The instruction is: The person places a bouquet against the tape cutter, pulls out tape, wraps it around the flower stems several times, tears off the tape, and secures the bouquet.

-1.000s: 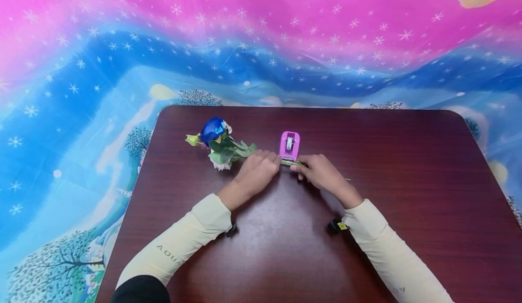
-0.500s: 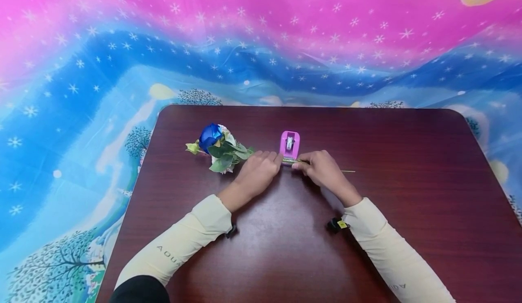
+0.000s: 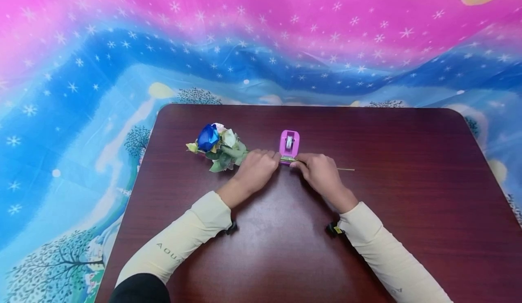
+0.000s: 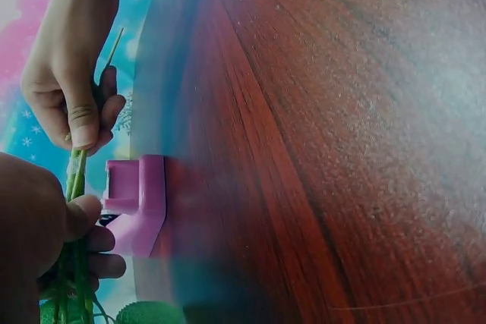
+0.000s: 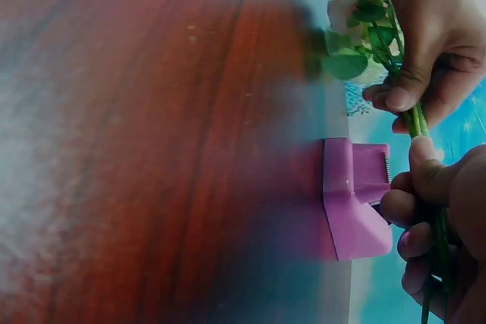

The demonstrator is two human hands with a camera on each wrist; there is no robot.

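Note:
My left hand (image 3: 257, 169) grips a small bunch of flowers by its green stems (image 5: 416, 121), just below the leaves. A blue rose (image 3: 208, 137) and paler blooms point left, with a yellow-green bud (image 3: 192, 147) at the outer end. My right hand (image 3: 322, 171) pinches the same stems farther along, thumb against fingers. Between the hands shows a short stretch of stems with a pale, shiny patch. One thin stem end (image 3: 346, 169) sticks out to the right beyond my right hand. Right behind the stems stands a pink tape dispenser (image 3: 289, 144) holding a roll.
Everything is over a dark red-brown wooden table (image 3: 391, 158) with rounded far corners. A pink and blue backdrop cloth (image 3: 261, 36), printed with snowflakes and trees, hangs behind its far edge.
The bunch has turned about its stems: the blue rose has shifted slightly left, and a white bloom now shows beside it. The thin stem end has come into sight past my right hand.

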